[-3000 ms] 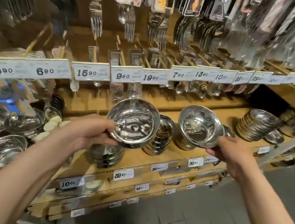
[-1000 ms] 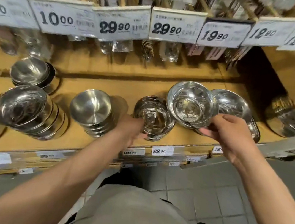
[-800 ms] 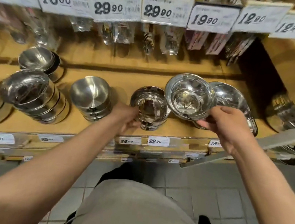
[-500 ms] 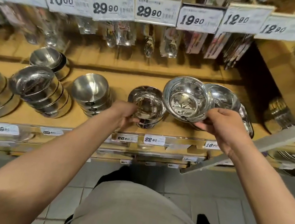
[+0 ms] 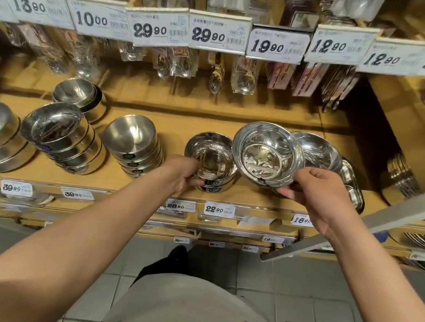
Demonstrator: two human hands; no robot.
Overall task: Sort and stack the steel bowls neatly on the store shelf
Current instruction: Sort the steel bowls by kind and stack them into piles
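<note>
Hands grip bowls: left hand (image 5: pixel 184 173) on stacked bowl (image 5: pixel 210 158), right hand (image 5: pixel 314 193) holding tilted bowl (image 5: pixel 265 154).

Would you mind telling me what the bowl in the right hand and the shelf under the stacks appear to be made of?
The bowl in the right hand looks like polished steel: mirror-bright, with sharp reflections inside. The shelf looks like wood or a wood-look board: matte, tan-yellow, without glare. Which of these it is cannot be told from this view.

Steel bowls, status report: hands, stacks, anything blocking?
Left hand gripping small stack on shelf. Right hand holds wide bowl tilted, above shelf. Nothing blocking the stack.
</note>
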